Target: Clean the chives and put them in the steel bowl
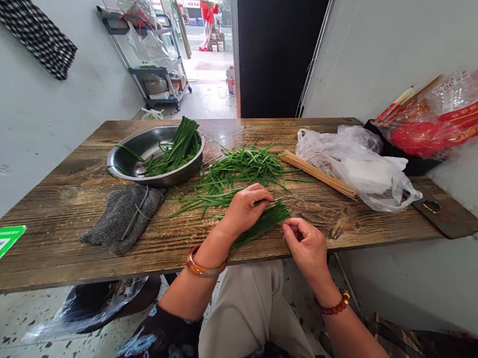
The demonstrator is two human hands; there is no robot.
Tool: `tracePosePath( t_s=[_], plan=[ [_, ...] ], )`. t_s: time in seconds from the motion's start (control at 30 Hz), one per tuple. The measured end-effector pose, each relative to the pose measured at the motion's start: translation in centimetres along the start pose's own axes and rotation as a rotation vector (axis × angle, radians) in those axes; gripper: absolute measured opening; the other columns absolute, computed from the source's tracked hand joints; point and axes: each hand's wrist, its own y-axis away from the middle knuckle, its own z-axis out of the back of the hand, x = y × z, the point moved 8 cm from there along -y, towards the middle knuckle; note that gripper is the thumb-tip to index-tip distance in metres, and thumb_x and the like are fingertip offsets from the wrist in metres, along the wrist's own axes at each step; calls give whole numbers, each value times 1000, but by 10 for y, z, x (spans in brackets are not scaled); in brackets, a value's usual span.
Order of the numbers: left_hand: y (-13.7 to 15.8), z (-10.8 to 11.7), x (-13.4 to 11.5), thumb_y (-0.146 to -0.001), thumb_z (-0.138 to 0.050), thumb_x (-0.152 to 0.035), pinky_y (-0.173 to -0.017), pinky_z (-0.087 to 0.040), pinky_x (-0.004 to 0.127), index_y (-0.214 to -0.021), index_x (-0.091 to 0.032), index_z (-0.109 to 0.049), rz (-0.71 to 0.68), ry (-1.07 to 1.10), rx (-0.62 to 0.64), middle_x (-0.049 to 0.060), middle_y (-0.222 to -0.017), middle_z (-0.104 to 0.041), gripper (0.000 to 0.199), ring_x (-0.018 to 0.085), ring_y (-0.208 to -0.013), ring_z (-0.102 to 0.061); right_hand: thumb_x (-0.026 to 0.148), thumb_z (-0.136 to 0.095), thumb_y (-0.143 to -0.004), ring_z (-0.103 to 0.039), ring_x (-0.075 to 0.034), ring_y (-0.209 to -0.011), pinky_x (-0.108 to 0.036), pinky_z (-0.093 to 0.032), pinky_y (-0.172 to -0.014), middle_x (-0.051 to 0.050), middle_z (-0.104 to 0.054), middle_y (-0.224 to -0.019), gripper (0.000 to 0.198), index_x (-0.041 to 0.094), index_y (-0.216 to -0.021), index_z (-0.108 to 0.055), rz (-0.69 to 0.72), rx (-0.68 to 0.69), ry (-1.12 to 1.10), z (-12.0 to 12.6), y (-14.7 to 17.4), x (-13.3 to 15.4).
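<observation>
The left hand (246, 208) curls over a green leaf bundle (266, 224) at the near edge of the table (55, 214), its grip unclear; the right hand (307, 246) pinches the bundle's end; loose pressure could let leaves fan out or slip off.

Leaves (265, 224) green; table (61, 209) brown, grained; sticks (320, 175) tan; fabric (29, 20) checked black, white; sleeves (164, 344) black, blue motifs.
</observation>
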Motion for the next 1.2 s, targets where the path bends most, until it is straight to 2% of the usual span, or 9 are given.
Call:
tracePosePath(
  t_s=[0.1, 0.2, 0.33, 0.4, 0.5, 0.6, 0.73, 0.97, 1.2],
  plan=[
    [0, -4, -1, -80, -54, -8, -78, -46, 26, -80, -17, -68, 46, 58, 76, 4, -83, -67, 16, 14, -80, -60, 33, -55, -87, -60, -15, -62, -26, -43, -59, -1, -67, -69, 19, 20, -83, -67, -9, -7, -17, 0, 0, -1],
    [0, -2, 2, -83, -55, -16, -77, -47, 26, -83, -16, -68, 157, 76, 79, 6, -86, -69, 13, 15, -82, -61, 34, -55, -87, -60, -15, -61, -26, -43, -58, -1, -67, -68, 19, 20, -83, -67, -21, -19, -46, 1, 1, -1],
    [1, -7, 2, -88, -52, -29, -76, -46, 26, -94, -14, -67, 228, 121, 153, 7, -93, -70, 23, 16, -85, -61, 35, -55, -88, -60, -15, -61, -27, -45, -60, -1, -68, -70, 19, 20, -86, -67, -17, -25, -77, 3, 1, 0],
    [3, -15, -1, -90, -49, -34, -71, -43, 24, -90, -14, -66, 204, 101, 256, 4, -83, -67, 26, 14, -76, -57, 35, -56, -88, -61, -16, -62, -27, -46, -61, -1, -68, -71, 19, 20, -86, -68, -2, -31, -76, 4, 1, 1],
    [4, -20, -2, -91, -45, -38, -62, -36, 23, -72, -15, -58, 177, 63, 338, -2, -64, -51, 33, 11, -64, -44, 36, -57, -88, -62, -16, -64, -28, -47, -62, -2, -69, -73, 20, 20, -87, -68, 10, -27, -87, 4, 2, 2],
    [3, -15, 1, -91, -43, -37, -62, -33, 23, -64, -16, -47, 198, 78, 268, -4, -63, -41, 34, 10, -63, -38, 37, -58, -88, -64, -17, -66, -29, -49, -64, -2, -71, -76, 21, 20, -90, -70, 15, -6, -91, 2, 2, 1],
    [2, -9, 6, -91, -41, -38, -63, -31, 24, -65, -17, -42, 237, 116, 183, -4, -65, -39, 34, 11, -65, -36, 37, -57, -89, -65, -17, -68, -30, -50, -65, -3, -73, -82, 22, 21, -94, -71, 27, -7, -54, 1, 3, 0],
    [4, -13, 3, -91, -38, -42, -59, -26, 25, -58, -18, -35, 245, 145, 231, -5, -61, -30, 41, 10, -60, -28, 33, -55, -90, -69, -20, -88, -35, -53, -79, -5, -75, -99, 23, 23, -101, -72, 112, -7, -63, -1, 6, -1],
    [7, -21, 7, -90, -40, -42, -56, -23, 25, -57, -17, -37, 296, 173, 296, -5, -59, -29, 41, 9, -59, -27, 33, -54, -91, -68, -21, -87, -37, -53, -80, -6, -75, -98, 22, 23, -100, -72, 132, 20, -51, -1, 6, 1]
  ],
)
